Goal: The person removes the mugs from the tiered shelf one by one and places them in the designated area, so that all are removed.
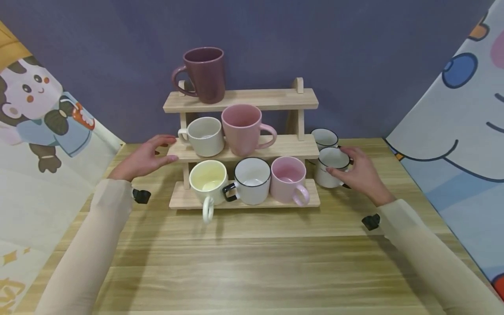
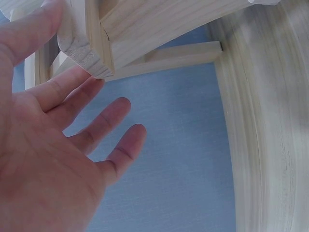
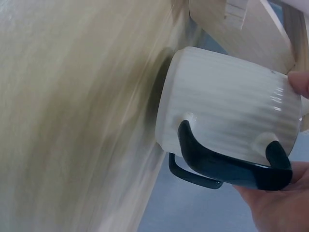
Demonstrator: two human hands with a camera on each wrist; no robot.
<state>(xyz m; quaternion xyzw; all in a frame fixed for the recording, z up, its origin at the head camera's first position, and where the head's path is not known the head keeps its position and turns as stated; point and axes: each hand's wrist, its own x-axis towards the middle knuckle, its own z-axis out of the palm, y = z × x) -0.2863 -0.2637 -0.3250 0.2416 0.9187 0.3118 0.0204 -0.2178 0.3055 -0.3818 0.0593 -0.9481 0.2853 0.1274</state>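
My right hand (image 1: 364, 173) holds a white mug (image 3: 227, 106) with a black handle (image 3: 231, 166) by its upper part, thumb and fingers on opposite sides. This mug is upright beside the right end of a three-tier wooden shelf (image 1: 271, 99). A second white mug (image 1: 324, 136) with a dark rim stands just behind it, partly hidden. At the shelf's left side, my left hand (image 1: 143, 159) pinches the end of the middle board (image 2: 89, 43) between thumb and index finger, its other fingers spread apart.
A dark purple mug (image 1: 210, 78) stands on the top tier. The middle tier bears a cream mug (image 1: 206, 142) and a tall pink mug (image 1: 240, 133). Along the bottom tier are a pale yellow mug (image 1: 206, 186), a black-rimmed white mug (image 1: 253, 188) and a small pink mug (image 1: 285, 186).
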